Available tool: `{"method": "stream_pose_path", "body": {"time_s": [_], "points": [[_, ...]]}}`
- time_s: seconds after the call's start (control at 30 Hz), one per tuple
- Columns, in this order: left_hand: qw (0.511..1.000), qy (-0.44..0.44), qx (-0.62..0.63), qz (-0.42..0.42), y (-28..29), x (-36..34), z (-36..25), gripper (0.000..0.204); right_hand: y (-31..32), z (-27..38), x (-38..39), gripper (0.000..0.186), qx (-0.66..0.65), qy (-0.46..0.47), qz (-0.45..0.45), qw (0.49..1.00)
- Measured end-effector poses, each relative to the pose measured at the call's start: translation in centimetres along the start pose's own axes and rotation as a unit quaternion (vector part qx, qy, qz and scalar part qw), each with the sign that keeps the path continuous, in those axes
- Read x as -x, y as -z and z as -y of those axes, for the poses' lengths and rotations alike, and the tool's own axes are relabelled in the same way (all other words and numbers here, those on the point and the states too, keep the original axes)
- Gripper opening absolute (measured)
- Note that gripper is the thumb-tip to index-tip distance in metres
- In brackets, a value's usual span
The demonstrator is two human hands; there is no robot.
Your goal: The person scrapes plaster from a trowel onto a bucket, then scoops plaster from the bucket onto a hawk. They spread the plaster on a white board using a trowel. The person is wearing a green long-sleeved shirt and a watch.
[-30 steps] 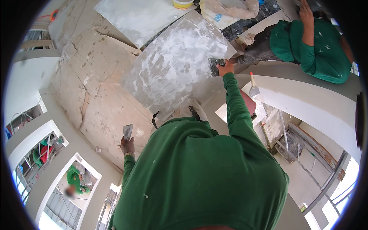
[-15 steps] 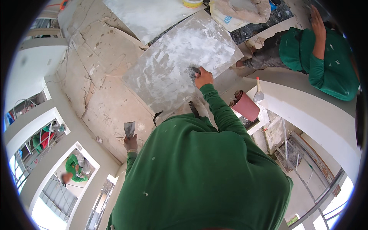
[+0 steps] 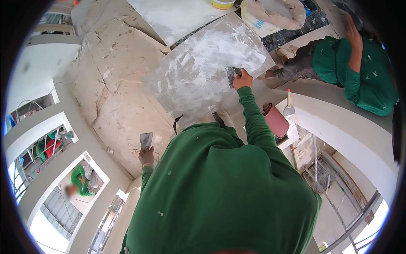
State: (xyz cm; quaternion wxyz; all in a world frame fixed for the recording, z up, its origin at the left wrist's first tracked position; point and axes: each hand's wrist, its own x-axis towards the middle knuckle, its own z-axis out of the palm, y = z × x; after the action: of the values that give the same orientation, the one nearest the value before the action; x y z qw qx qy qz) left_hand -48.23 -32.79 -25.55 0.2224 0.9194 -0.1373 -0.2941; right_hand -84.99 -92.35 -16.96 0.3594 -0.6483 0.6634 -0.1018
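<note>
My right hand [image 3: 244,80] is closed round a wide, dark, plaster-smeared putty knife [image 3: 231,75]. Its blade is over the right part of a grey board [image 3: 179,84] streaked with white plaster; whether it touches the surface I cannot tell. Lower left, my left hand [image 3: 146,156] grips a second putty knife [image 3: 146,139], its grey blade pointing up and away from me. That hand is beside my body, apart from the board.
Beyond the board lie a white sheet [image 3: 169,19], a bucket [image 3: 223,4] and an open sack [image 3: 270,17]. A person in green [image 3: 359,76] stands at the right. A reddish roll [image 3: 275,120] and a brush [image 3: 289,109] are near my right arm. Worn brown sheets [image 3: 118,93] cover the floor.
My right hand has moved right across the board with its putty knife, whose blade now shows broader. My left hand keeps its putty knife beside my body. The whole view has shifted slightly.
</note>
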Motion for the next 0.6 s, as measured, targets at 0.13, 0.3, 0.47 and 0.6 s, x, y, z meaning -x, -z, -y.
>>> {"method": "stream_pose_path", "body": {"time_s": [0.13, 0.3, 0.47, 0.6], "points": [[0.983, 0.004, -0.183, 0.032, -1.7, 0.8, 2.1, 0.041, -3.9, 4.6, 5.3, 0.045, 0.097, 0.043, 0.071, 0.992], [0.955, -0.056, -0.280, 0.076, 0.3, 4.6, -4.9, 0.030, 0.3, -1.7, -2.9, 0.043, 0.025, 0.056, -0.106, 0.992], [0.949, 0.006, -0.314, 0.029, 0.2, 6.5, -4.3, 0.022, 10.7, -8.0, -12.0, 0.065, 0.015, -0.163, -0.233, 0.959], [0.925, -0.005, -0.379, 0.006, -1.1, 8.4, -3.1, 0.018, 7.6, -5.1, -16.1, 0.070, 0.079, -0.102, -0.197, 0.972]]}}
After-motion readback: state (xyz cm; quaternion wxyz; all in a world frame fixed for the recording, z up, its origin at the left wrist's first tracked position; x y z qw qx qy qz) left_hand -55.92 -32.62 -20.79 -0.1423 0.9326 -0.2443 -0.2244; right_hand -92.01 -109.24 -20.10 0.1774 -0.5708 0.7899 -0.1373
